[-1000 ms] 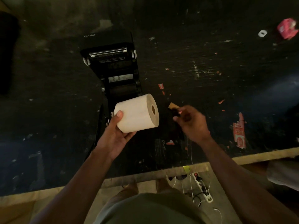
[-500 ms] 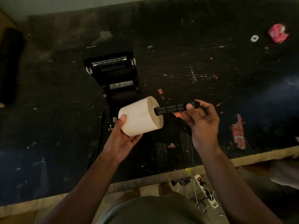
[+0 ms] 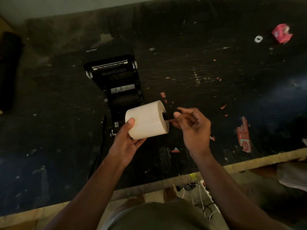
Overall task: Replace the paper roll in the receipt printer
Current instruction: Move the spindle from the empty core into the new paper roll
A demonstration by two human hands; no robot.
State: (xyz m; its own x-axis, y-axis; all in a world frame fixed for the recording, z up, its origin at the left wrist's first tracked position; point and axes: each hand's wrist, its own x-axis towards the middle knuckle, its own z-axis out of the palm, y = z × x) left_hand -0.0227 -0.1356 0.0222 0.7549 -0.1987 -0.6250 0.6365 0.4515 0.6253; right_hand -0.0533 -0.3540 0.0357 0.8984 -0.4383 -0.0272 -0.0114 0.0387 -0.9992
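My left hand (image 3: pixel 127 140) holds a cream paper roll (image 3: pixel 146 120) from below, thumb on its near side, over the near end of the black receipt printer (image 3: pixel 116 80). The printer lies on the dark table with its lid open and its paper bay showing. A black spindle (image 3: pixel 168 118) sits almost fully inside the roll's core; only a short stub shows at the right end. My right hand (image 3: pixel 191 125) pinches that stub with thumb and fingertips.
The black tabletop (image 3: pixel 216 72) is scuffed and strewn with small red scraps. A red torn label (image 3: pixel 243 135) lies right, a red box (image 3: pixel 282 33) and a white ring (image 3: pixel 258 39) far right. A dark object (image 3: pixel 10 70) is at left. A power strip (image 3: pixel 206 188) lies on the floor.
My right hand picked up the black spindle, set its tip in the roll's core, then pushed it in leftward until only a stub shows. The roll stayed in my left hand.
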